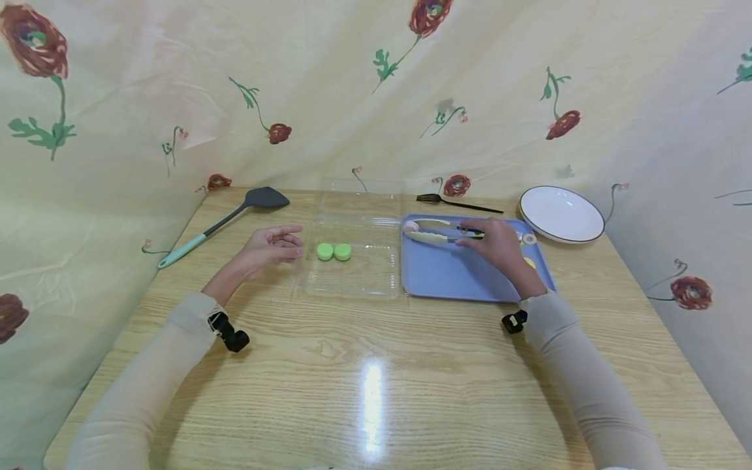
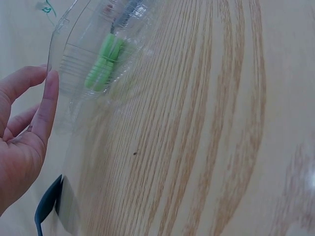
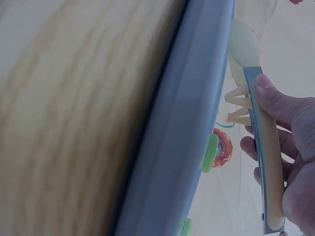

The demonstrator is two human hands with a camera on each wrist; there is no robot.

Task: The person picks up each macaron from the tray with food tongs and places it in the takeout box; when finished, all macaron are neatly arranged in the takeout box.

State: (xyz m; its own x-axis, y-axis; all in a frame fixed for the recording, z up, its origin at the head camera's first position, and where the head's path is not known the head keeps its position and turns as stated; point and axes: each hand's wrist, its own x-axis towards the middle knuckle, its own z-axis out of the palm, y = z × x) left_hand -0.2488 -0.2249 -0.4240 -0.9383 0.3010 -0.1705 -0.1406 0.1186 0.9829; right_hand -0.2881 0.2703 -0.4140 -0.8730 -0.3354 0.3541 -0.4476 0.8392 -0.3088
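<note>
My right hand [image 1: 501, 247] grips a pair of tongs [image 1: 431, 237] over the blue tray [image 1: 446, 277]. The tongs' pale tips lie about a pale pink round piece [image 1: 410, 227] at the tray's left end; I cannot tell whether they squeeze it. In the right wrist view, thumb and fingers hold the tongs' handle [image 3: 268, 162]. My left hand [image 1: 269, 248], fingers loosely extended, is beside the left wall of a clear plastic container [image 1: 352, 284]; contact is unclear. Two green macaron-like rounds [image 1: 333, 252] sit side by side inside the container, whose lid stands open behind.
A spatula [image 1: 223, 222] with a mint handle lies at the left. Behind the tray lies a black fork [image 1: 464, 203], and a white plate [image 1: 562, 214] is at the back right. Small ring-shaped and yellow pieces [image 1: 529, 239] show at the tray's right, partly behind the right hand.
</note>
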